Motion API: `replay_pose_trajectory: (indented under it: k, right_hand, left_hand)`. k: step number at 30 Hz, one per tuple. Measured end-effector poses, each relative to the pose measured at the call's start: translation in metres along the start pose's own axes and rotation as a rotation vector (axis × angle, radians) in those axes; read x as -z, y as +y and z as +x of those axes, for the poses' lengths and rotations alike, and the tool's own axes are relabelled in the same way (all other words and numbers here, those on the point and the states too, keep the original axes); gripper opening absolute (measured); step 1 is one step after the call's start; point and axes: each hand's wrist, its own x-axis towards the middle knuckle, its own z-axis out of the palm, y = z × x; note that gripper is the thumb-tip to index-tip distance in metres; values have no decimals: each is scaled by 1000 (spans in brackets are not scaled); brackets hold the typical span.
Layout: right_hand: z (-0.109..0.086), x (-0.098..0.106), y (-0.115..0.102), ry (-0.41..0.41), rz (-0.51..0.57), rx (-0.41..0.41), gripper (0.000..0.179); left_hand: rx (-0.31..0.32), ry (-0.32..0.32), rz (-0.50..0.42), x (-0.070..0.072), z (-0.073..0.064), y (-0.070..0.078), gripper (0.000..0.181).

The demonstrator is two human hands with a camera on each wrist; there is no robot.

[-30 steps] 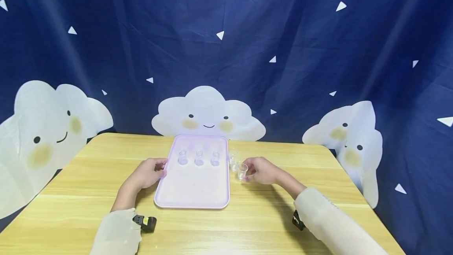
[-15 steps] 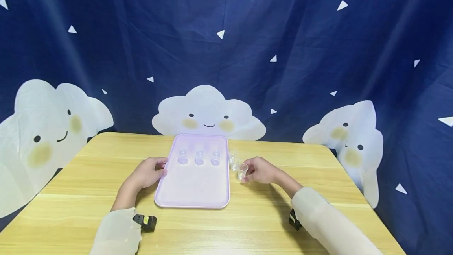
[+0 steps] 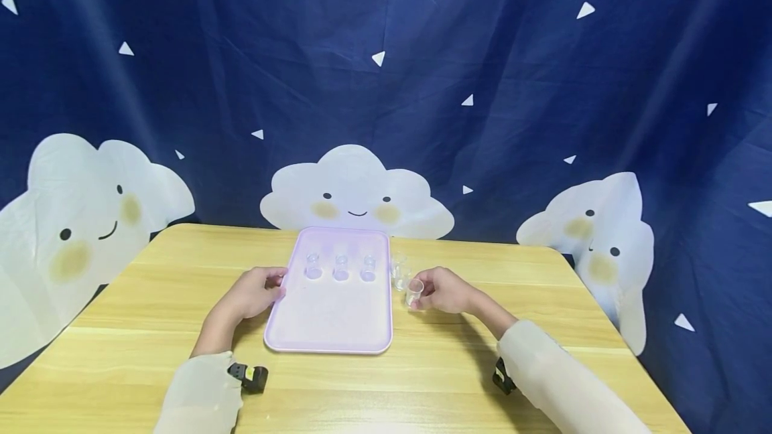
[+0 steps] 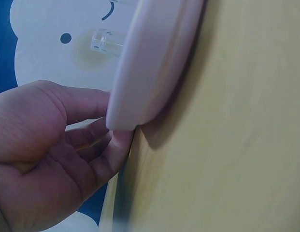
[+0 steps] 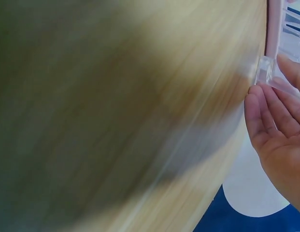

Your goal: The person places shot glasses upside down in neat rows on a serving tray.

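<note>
My left hand (image 3: 248, 293) pinches the left rim of a pale purple tray (image 3: 328, 327). In the left wrist view the thumb lies on the rim and fingers reach under the tray's edge (image 4: 150, 67). Three small clear cups (image 3: 340, 268) stand in a row across the tray's far half. To the right of the tray my right hand (image 3: 445, 290) holds another small clear cup (image 3: 413, 293) between thumb and fingers, partly hidden in the right wrist view. Just behind it, beside the tray's right edge, more clear cups (image 3: 399, 273) stand close together, hard to tell apart.
The light wood table (image 3: 120, 353) extends around the tray on the left, right and front. Behind its far edge hangs a dark blue curtain (image 3: 386, 99) with white clouds and triangles. A black wrist camera (image 3: 248, 378) sits at the left sleeve.
The right sleeve has shifted slightly left since the first frame. Both hands, the tray and the cups keep nearly the same places.
</note>
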Motion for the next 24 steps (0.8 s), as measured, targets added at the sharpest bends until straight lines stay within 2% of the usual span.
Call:
replay_pose_trajectory:
  k: [11, 17, 24]
  right_hand:
    - [-3, 0, -3, 40, 22, 11, 13]
    - [-2, -1, -7, 45, 27, 58, 17]
    - [0, -2, -21, 57, -17, 74, 20]
  left_hand:
    - [13, -4, -5, 0, -2, 2, 45]
    - [20, -5, 5, 0, -1, 1, 45]
    - [18, 0, 2, 0, 0, 1, 45]
